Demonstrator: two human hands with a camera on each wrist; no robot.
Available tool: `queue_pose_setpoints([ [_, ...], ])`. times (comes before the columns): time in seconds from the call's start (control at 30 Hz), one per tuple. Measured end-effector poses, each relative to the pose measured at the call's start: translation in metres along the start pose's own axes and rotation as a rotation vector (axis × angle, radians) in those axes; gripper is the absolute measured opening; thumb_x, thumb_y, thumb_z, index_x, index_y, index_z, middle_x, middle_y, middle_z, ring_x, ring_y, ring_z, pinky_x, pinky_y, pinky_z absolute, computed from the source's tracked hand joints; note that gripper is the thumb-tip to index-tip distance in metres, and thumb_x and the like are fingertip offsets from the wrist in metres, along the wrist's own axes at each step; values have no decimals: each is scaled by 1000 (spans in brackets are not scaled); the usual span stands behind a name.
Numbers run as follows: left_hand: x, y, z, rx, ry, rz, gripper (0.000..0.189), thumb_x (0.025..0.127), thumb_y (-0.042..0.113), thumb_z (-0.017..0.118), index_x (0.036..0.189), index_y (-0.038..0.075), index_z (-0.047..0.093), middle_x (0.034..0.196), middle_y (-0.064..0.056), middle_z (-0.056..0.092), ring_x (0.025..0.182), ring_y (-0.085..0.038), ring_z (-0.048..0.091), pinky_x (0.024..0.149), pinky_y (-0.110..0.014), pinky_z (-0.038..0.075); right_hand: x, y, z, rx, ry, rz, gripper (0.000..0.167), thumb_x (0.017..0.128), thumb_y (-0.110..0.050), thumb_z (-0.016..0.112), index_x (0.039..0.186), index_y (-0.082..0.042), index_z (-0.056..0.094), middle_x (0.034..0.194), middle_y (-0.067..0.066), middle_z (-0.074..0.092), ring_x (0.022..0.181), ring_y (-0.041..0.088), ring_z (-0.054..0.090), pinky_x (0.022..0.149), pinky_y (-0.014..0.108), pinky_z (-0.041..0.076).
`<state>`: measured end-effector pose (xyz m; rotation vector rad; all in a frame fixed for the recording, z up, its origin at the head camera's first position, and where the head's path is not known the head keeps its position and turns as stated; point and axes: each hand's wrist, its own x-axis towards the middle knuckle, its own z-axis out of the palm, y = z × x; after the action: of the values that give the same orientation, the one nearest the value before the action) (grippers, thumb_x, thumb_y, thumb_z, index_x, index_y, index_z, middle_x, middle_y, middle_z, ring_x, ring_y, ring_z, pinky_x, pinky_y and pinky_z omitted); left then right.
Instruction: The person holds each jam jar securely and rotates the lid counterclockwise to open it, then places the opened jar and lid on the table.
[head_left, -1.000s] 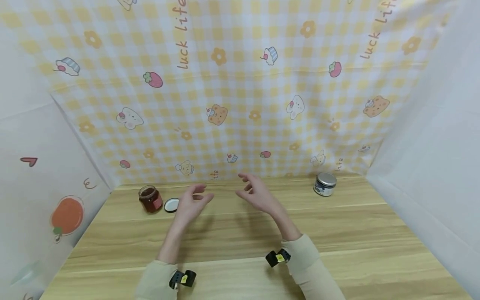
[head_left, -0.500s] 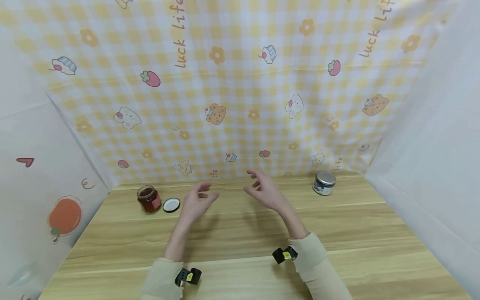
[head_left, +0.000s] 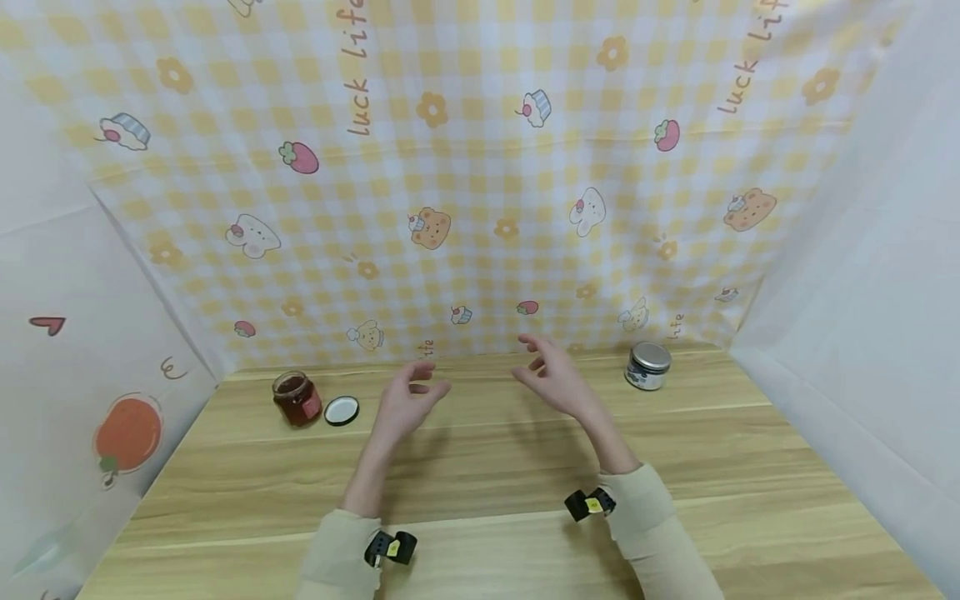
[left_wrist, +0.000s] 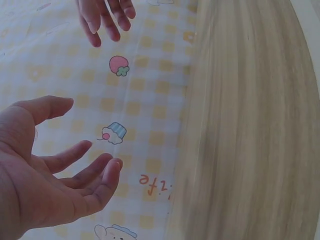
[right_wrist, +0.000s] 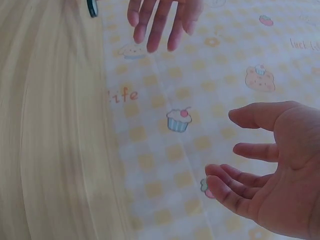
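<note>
My left hand (head_left: 405, 406) hovers over the middle of the table, fingers loosely bent and nothing between them. To its left lies a round lid (head_left: 342, 410), white inside with a dark rim. Beside that lid stands an uncapped glass jar (head_left: 298, 400) of dark red contents with a pinkish label. My right hand (head_left: 557, 382) is also raised and holds nothing, its thumb apart from the relaxed fingers. Nearest to it, at the back right, is a small jar (head_left: 648, 367) with a silver lid on and a blue-and-white label. Both wrist views show the two hands apart, palms facing.
The wooden table (head_left: 480, 550) meets a yellow checked cloth (head_left: 480, 183) hung along its back edge. White sheets hang at the left (head_left: 67, 275) and right (head_left: 855, 317) sides. Each sleeve cuff carries a small black camera.
Both hands have drifted to the right, the right one farther, so the gap between them has widened slightly. The jars and lid have stayed in place on the table.
</note>
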<state>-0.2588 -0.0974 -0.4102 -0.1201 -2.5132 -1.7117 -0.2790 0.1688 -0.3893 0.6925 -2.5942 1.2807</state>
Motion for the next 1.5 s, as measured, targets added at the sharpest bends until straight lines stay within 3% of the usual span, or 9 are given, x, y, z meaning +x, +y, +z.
queue_pose_setpoints([
  [0.43,3,1,17,-41,-4,3,46,92,23,74,132,4,60,129,-18,60,110,-33,60,85,-43,53,-7,21,-20,-45,53,70,59,95,-19,71,145,1,47,133,30,50,98,33,59,83,46,53],
  [1.5,8,5,44,-71,-39,-9,45,94,24,72,132,4,59,129,-17,60,111,-32,60,85,-41,55,-23,69,-72,-211,131,198,60,96,-19,67,145,7,44,134,37,44,95,39,62,73,44,55],
])
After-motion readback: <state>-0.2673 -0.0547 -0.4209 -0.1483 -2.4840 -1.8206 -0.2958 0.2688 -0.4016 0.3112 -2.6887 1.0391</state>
